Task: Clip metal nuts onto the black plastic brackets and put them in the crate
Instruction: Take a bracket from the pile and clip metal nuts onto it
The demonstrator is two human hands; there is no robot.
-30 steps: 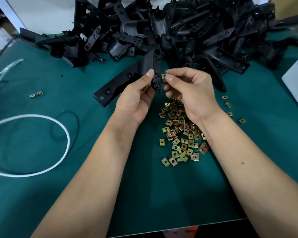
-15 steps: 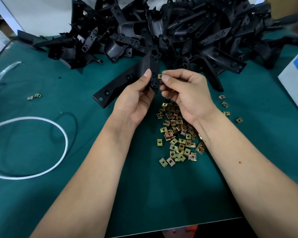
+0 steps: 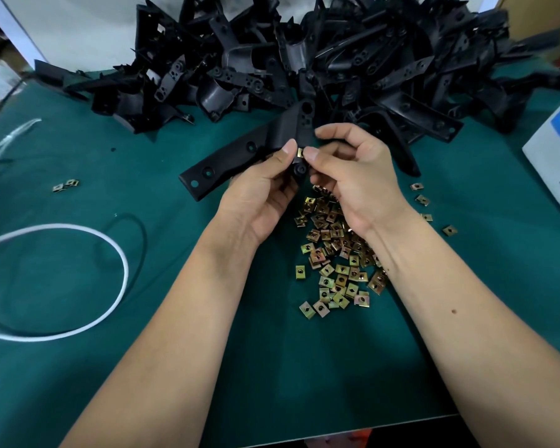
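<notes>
- Head view shows two bare hands meeting over a green mat [image 3: 78, 286].
- The left hand [image 3: 261, 192] holds one black bracket [image 3: 249, 150]. Its thumb lies on the near side of the bracket and its fingers curl round behind it.
- The long flat arm of that bracket sticks out to the left of the left hand and slopes down toward the mat. A short arm with round holes points up, just past both hands.
- The right hand [image 3: 358, 176] pinches a small gold nut [image 3: 300, 152] between its thumb and first finger. The other fingers are curled in.
- The nut sits right between the two thumbs and touches the bracket. Whether it is clipped all the way on cannot be told.
- A heap of gold nuts [image 3: 337, 250] lies on the mat just under the right wrist and between the two arms.
- A few loose nuts [image 3: 421, 199] lie to the right of the right hand.
- Two more nuts [image 3: 66, 185] lie well apart, far to the left of the left hand.
- A big pile of black brackets [image 3: 337, 59] fills the mat beyond both hands.
- A white cord loop [image 3: 78, 324] lies to the left of the left arm.
- A white box [image 3: 553, 156] stands far to the right of the right hand.
</notes>
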